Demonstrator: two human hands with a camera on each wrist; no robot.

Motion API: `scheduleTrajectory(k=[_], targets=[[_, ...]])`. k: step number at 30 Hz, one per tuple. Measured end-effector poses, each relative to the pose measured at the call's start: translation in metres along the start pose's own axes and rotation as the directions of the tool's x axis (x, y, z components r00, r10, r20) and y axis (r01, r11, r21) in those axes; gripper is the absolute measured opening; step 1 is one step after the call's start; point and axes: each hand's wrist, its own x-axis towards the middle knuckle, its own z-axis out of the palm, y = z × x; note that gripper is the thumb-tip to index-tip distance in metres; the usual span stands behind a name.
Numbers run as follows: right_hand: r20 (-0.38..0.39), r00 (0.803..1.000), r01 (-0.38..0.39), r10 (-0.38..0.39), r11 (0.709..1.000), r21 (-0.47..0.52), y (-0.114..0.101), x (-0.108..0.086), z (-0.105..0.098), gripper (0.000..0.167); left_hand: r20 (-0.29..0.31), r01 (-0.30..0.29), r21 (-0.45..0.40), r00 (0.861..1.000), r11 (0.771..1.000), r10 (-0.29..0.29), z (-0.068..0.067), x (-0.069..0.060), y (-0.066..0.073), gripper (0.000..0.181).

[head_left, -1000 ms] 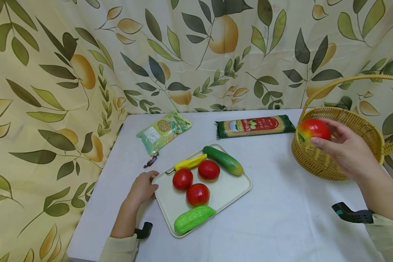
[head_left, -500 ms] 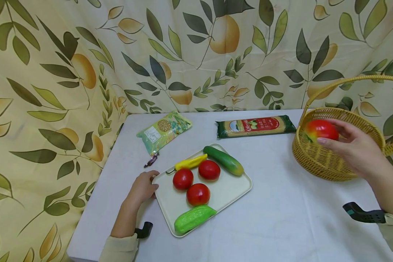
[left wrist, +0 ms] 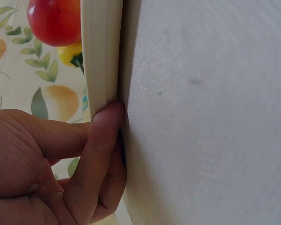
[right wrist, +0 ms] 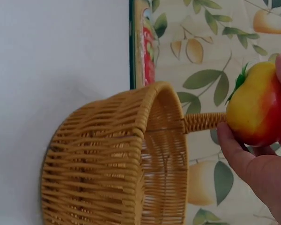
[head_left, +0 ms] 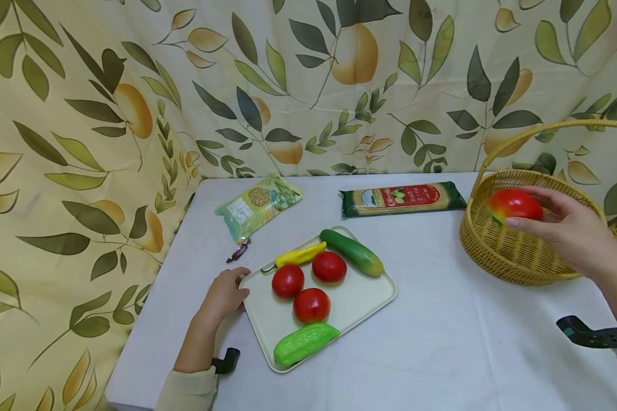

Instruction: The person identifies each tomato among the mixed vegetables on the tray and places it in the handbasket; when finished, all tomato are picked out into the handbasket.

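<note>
At frame right, my right hand (head_left: 576, 231) grips red-yellow fruit (head_left: 514, 205) over wicker basket (head_left: 485, 257); left hand (head_left: 223, 294) pinches tray (head_left: 362, 297); gentle lowering advisable.

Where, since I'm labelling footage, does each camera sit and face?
Head: on the head, facing forward and down at the cream rectangular tray; left hand, right hand and forearms show.
Left wrist: on that wrist, facing the tray's edge; left fingers show.
Right wrist: on that wrist, facing round golden wicker basket and glossy red-yellow fruit; right fingers show.
Head and right wrist share basket and fruit.
</note>
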Motion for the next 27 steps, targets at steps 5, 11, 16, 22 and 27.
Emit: scheduleTrajectory(k=[5, 11, 16, 22, 27], targets=[[0.013, 1.0, 0.014, -0.013, 0.999, -0.052, 0.006, 0.002, -0.008, 0.078, 0.004, -0.005, 0.005, 1.0, 1.0, 0.005, 0.0, 0.001, 0.001, 0.042], [0.041, 0.999, 0.026, -0.022, 0.995, -0.097, 0.007, 0.003, -0.019, 0.088, 0.001, -0.008, 0.003, 1.0, 1.0, 0.008, 0.0, 0.0, 0.001, 0.041], [0.018, 1.0, 0.002, 0.0, 0.995, -0.104, 0.01, 0.003, -0.021, 0.088, -0.002, -0.008, 0.001, 1.0, 1.0, 0.008, 0.0, 0.0, 0.0, 0.041], [0.005, 1.0, 0.001, 0.0, 0.994, -0.108, 0.014, 0.005, -0.023, 0.092, -0.007, -0.018, 0.015, 1.0, 1.0, 0.018, -0.002, -0.001, 0.0, 0.041], [0.008, 1.0, -0.008, 0.009, 0.994, -0.11, 0.014, 0.008, -0.026, 0.091, -0.006, -0.014, 0.021, 1.0, 1.0, 0.014, -0.001, -0.001, 0.0, 0.042]])
